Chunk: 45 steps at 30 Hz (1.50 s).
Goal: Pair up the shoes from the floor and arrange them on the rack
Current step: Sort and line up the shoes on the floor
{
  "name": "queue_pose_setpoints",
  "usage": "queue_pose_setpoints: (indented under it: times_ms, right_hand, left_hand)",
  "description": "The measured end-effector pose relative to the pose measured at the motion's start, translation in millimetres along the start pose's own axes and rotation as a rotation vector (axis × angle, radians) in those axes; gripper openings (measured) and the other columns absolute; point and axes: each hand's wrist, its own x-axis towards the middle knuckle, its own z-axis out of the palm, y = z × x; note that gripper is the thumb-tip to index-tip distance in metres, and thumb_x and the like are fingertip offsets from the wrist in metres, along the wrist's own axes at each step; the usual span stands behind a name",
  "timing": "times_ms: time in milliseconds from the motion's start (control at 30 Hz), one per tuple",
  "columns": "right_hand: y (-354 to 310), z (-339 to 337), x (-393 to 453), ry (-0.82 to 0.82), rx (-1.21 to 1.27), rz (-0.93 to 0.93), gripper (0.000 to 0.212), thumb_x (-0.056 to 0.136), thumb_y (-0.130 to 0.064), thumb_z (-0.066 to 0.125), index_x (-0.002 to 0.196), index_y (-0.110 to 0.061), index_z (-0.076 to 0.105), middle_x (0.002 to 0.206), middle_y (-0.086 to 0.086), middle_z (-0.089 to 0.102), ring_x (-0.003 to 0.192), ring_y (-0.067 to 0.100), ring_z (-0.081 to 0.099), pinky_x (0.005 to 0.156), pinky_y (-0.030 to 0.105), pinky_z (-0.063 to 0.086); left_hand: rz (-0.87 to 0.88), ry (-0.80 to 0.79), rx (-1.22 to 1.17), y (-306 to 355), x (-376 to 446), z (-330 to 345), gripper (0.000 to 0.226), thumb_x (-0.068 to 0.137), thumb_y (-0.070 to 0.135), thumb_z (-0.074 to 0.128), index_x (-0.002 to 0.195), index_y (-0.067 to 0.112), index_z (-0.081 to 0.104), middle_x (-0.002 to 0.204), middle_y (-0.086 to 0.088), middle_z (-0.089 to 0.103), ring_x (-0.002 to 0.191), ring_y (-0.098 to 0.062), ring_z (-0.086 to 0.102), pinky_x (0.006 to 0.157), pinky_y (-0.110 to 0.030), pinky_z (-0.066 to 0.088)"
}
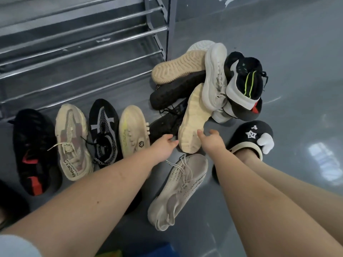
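Both my hands reach toward a cream shoe lying sole-up (193,119) at the near edge of a pile. My left hand (165,145) is at its heel's left side, fingers loosely curled and holding nothing. My right hand (211,139) is just right of the heel, fingers relaxed, thumb close to the sole. Four shoes stand in a row on the floor: a black and red one (33,151), a beige knit one (72,140), a black and grey one (104,130), a cream one (134,130). A beige knit shoe (180,190) lies between my forearms.
The metal shoe rack (79,45) with bare rails stands at the back left. The pile holds a tan-soled shoe (178,67), a black shoe (176,89), a white sneaker (215,76) and a black, white and green sneaker (245,80). My foot wears a black slipper (248,138).
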Motion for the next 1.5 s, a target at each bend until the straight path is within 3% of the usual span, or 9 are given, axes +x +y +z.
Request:
queue_pose_setpoints:
  times_ms: [200,433,700,833,900,1067,1167,1300,1500]
  right_hand:
    - [1.1,13.2,13.4,-0.021,0.097,0.003,0.05,0.096,-0.045,0.045,0.125,-0.005,0.047,0.104,0.01,0.057,0.111,0.028,0.054,0.074,0.029,0.037]
    - [-10.1,2.9,2.8,-0.03,0.192,0.019,0.072,0.086,-0.061,0.051,0.129,-0.004,0.043,0.128,0.012,0.055,0.117,0.03,0.054,0.099,0.045,0.046]
    - [-35.3,21.3,-50.7,-0.252,0.236,0.044,0.083,0.08,-0.071,0.048,0.128,-0.004,0.045,0.101,0.01,0.058,0.085,0.025,0.059,0.083,0.039,0.054]
    - [-53.6,55.4,-93.4,-0.412,0.351,0.092,0.105,0.049,-0.084,0.061,0.125,-0.012,0.053,0.11,0.007,0.066,0.096,0.027,0.064,0.081,0.038,0.055]
    - [-61.3,69.1,-111.0,-0.473,0.389,0.088,0.095,0.056,-0.08,0.063,0.124,-0.016,0.054,0.115,0.007,0.065,0.101,0.027,0.063,0.074,0.036,0.054]
    - [-73.2,77.7,-138.8,-0.595,0.502,0.07,0.064,0.083,-0.058,0.059,0.127,-0.012,0.053,0.119,0.012,0.06,0.1,0.028,0.063,0.077,0.041,0.056]
    - [-79.9,76.0,-149.6,-0.653,0.584,0.079,0.063,0.086,-0.056,0.056,0.125,-0.006,0.052,0.114,0.013,0.06,0.094,0.029,0.064,0.065,0.04,0.056]
    - [-90.7,79.0,-166.6,-0.721,0.451,0.01,0.048,0.088,-0.055,0.052,0.106,-0.012,0.063,0.099,0.006,0.063,0.091,0.023,0.059,0.082,0.039,0.05]
    - [-92.6,94.0,-178.9,-0.572,0.441,-0.05,0.039,0.095,-0.031,0.054,0.124,-0.005,0.057,0.093,0.004,0.066,0.082,0.018,0.063,0.067,0.031,0.054]
  left_hand:
    - [-0.04,-0.035,-0.112,6.5,14.0,14.3,0.051,0.097,0.03,0.046,0.143,0.011,0.035,0.138,-0.012,0.051,0.125,-0.027,0.05,0.105,-0.036,0.037]
    - [0.02,0.04,-0.044,10.4,8.9,7.9,0.053,0.093,0.04,0.051,0.138,0.012,0.044,0.128,-0.006,0.059,0.112,-0.024,0.058,0.096,-0.031,0.045]
    - [0.07,0.157,-0.02,-14.3,-36.6,-25.5,0.046,0.093,0.036,0.053,0.129,0.009,0.05,0.118,-0.009,0.062,0.105,-0.024,0.06,0.094,-0.037,0.047]
    - [0.128,0.322,0.061,-41.7,-67.3,-49.3,0.047,0.085,0.04,0.063,0.123,0.015,0.053,0.108,-0.002,0.058,0.097,-0.021,0.057,0.084,-0.031,0.045]
    - [0.202,0.37,0.083,-56.4,-79.3,-63.9,0.05,0.078,0.045,0.068,0.119,0.021,0.054,0.1,0.002,0.056,0.091,-0.02,0.057,0.084,-0.035,0.048]
    - [0.318,0.363,-0.17,-89.1,-101.4,-94.8,0.047,0.082,0.044,0.065,0.122,0.021,0.058,0.108,-0.001,0.056,0.094,-0.012,0.056,0.088,-0.024,0.043]
    - [0.063,0.287,-0.523,-99.1,-114.5,-105.5,0.056,0.091,0.052,0.048,0.134,0.017,0.046,0.132,0.001,0.05,0.121,-0.017,0.049,0.105,-0.033,0.038]
    - [-0.106,-0.038,-0.928,-102.5,-125.3,-108.7,0.056,0.09,0.059,0.04,0.129,0.02,0.05,0.128,-0.005,0.058,0.114,-0.027,0.056,0.096,-0.044,0.046]
    - [0.058,0.098,-1.081,-110.1,-126.0,-114.1,0.03,0.097,0.032,0.046,0.118,0.011,0.052,0.121,-0.01,0.062,0.106,-0.027,0.06,0.084,-0.039,0.051]
